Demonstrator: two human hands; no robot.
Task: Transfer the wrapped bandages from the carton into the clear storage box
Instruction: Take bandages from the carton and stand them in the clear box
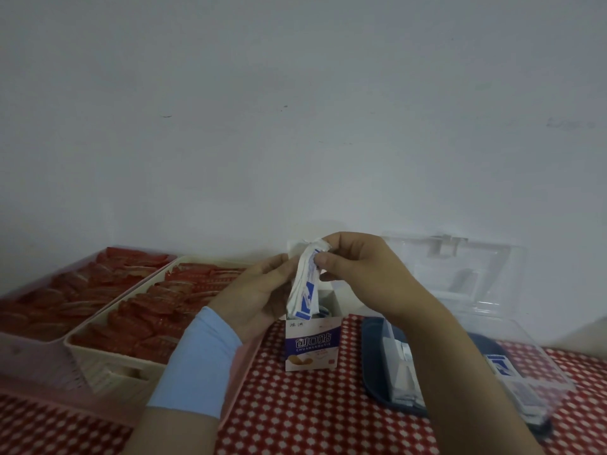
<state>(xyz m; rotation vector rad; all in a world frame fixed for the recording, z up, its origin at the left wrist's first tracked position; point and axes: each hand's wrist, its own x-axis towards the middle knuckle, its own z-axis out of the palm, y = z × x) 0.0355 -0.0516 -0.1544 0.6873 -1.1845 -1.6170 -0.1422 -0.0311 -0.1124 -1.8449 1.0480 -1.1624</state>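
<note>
Item: wrapped bandages (305, 287), white with blue print, a bundle held above the open top of the purple-and-white carton (311, 346), lower ends just at its mouth. Surroundings: red-and-white checked tablecloth (295, 405); plain wall behind; the right forearm crosses in front of the clear storage box (542, 366) and hides part of it; a light blue sleeve (200, 359) covers the left wrist. Orientation: long axis near upright, top tilted slightly right. Grip: right hand (354, 267) pinches the bundle's top end between thumb and fingers; left hand (259, 290) lies against its left side with the thumb touching, fingers hidden, so a grip cannot be told. Containers: carton upright on the cloth, contents not visible; clear storage box to the right, lid (460, 274) raised, on a dark blue tray (374, 356), holding more blue-printed wrappers (499, 364); cream basket (108, 369) inside a pink tray (33, 372), both filled with red packets (131, 320).
</note>
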